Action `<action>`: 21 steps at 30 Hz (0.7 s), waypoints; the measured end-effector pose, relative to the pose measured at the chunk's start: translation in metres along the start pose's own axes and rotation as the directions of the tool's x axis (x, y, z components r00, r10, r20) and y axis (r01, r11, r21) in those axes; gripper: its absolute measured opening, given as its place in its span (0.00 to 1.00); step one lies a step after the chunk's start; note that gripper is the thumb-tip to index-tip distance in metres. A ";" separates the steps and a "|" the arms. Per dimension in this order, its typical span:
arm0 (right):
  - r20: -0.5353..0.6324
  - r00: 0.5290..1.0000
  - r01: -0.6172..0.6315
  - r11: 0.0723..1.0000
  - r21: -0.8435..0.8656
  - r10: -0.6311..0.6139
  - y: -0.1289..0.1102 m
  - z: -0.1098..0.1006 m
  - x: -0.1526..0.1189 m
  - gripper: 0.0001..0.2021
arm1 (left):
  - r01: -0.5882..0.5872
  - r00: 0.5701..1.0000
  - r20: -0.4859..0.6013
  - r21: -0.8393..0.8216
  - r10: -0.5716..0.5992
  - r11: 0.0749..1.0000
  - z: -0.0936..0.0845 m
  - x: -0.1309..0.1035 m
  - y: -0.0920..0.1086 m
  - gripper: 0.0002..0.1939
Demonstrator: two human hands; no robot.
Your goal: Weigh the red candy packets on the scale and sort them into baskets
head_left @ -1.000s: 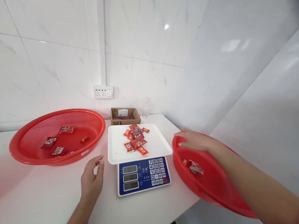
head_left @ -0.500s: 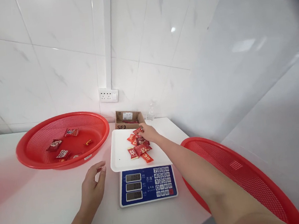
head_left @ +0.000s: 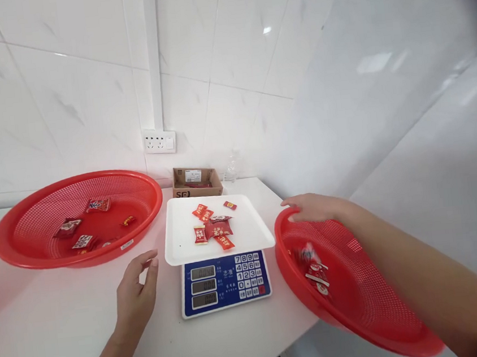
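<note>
My right hand [head_left: 316, 207] is over the near rim of the right red basket [head_left: 288, 264], fingers stretched and apart. Below it a blurred snack packet [head_left: 308, 253] is in the air or landing beside other red and white packets [head_left: 318, 278]. My left hand [head_left: 137, 288] hovers or rests left of the scale, thumb and fingers apart, holding nothing. Between my hands stands a blue and white digital scale [head_left: 226, 282]. On its white tray [head_left: 249, 240] lie several small red wrapped snacks [head_left: 218, 229], with one little packet [head_left: 230, 205] apart toward the back.
A second red mesh basket [head_left: 142, 231] at the left holds a few snack packets. Behind the scale are an open cardboard box [head_left: 197, 191] and a clear plastic item [head_left: 232, 168]. The tiled wall with a socket [head_left: 160, 141] closes off the back.
My right hand has moved from the scale tray to the right basket and let go of a packet there. Fewer snacks lie on the tray. My view has shifted right.
</note>
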State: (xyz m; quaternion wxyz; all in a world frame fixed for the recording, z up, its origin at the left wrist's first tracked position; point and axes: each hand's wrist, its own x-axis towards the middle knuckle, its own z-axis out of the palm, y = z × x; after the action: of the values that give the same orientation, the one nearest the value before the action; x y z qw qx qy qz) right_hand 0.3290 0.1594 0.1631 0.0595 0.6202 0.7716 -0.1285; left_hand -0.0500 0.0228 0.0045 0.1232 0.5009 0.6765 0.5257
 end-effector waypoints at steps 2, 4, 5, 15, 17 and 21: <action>-0.057 0.997 0.053 0.998 -0.018 -0.054 -0.015 0.015 0.015 0.23 | -0.003 1.000 0.004 0.010 0.003 1.000 0.000 0.000 -0.002 0.19; -0.076 0.980 0.181 0.983 -0.026 -0.183 -0.039 0.032 0.038 0.22 | -0.011 1.000 0.009 0.013 0.011 1.000 0.000 0.001 -0.004 0.20; -0.080 0.971 0.223 0.974 -0.043 -0.225 -0.051 0.040 0.051 0.22 | -0.016 1.000 0.010 0.012 0.015 1.000 -0.001 0.001 -0.005 0.20; -0.166 0.941 0.273 0.951 -0.142 -0.295 -0.105 0.077 0.106 0.17 | -0.033 0.999 -0.003 0.001 0.033 0.999 0.000 0.003 -0.008 0.19; -0.178 0.941 0.264 0.953 -0.147 -0.288 -0.098 0.071 0.094 0.16 | -0.035 0.999 0.006 0.001 0.035 0.999 0.000 0.002 -0.007 0.19; -0.249 0.937 0.217 0.968 -0.130 -0.243 -0.062 0.048 0.049 0.15 | -0.010 1.000 0.020 0.008 0.010 1.000 0.000 0.001 -0.006 0.19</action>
State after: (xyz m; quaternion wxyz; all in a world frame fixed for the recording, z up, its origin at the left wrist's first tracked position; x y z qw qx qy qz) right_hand 0.2548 0.1798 0.1124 -0.0279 0.5335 0.8453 -0.0120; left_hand -0.0537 0.0241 0.0002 0.1255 0.5101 0.6747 0.5185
